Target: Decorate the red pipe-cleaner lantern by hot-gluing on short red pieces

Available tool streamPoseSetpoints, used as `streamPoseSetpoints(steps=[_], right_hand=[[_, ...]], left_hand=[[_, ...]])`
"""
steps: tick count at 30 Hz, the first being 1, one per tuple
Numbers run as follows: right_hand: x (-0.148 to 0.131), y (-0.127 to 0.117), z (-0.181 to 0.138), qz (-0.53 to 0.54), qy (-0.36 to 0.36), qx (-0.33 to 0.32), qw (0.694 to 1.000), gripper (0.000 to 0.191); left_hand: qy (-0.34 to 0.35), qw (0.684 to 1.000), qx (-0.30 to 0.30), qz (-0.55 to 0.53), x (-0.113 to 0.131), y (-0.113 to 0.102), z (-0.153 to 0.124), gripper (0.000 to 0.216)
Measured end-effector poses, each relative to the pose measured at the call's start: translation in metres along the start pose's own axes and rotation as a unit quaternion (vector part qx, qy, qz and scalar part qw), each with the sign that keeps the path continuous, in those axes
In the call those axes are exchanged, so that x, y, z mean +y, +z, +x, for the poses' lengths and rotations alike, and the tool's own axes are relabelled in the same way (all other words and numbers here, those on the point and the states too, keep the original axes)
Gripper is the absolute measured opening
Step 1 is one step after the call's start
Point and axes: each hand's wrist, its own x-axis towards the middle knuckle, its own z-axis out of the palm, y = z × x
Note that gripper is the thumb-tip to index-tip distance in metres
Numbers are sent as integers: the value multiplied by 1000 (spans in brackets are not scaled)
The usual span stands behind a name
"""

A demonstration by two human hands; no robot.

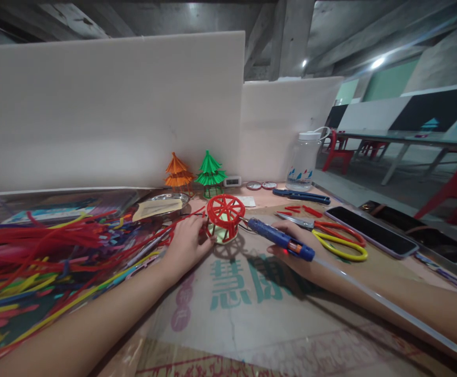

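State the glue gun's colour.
The glue gun is blue; the head view shows it.

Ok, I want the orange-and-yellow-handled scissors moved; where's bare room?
The printed brown sheet, between left forearm and right forearm, in front of the red wheel-topped model. Crowded: multicoloured plastic strips leftward; scissors, black-screened phone rightward.

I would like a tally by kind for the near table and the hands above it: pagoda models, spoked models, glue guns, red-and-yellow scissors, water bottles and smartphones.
Pagoda models: 2 (orange pagoda, green pagoda)
Red spoked model: 1
Blue glue gun: 1
Red-and-yellow scissors: 1
Water bottle: 1
Smartphone: 1
Total: 7
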Motion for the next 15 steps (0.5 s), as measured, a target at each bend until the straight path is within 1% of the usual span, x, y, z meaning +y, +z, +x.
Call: streamPoseSetpoints(steps=[3, 15], right_hand=[[0, 0, 1, 4, -8, -1, 1000, 28], [-2, -2, 1, -3, 10, -26, 1000, 24]], left_hand=[[-1, 1000, -3, 2, 1, -1, 1, 25], [-10, 1000, -8, -13, -1, 1, 2, 24]])
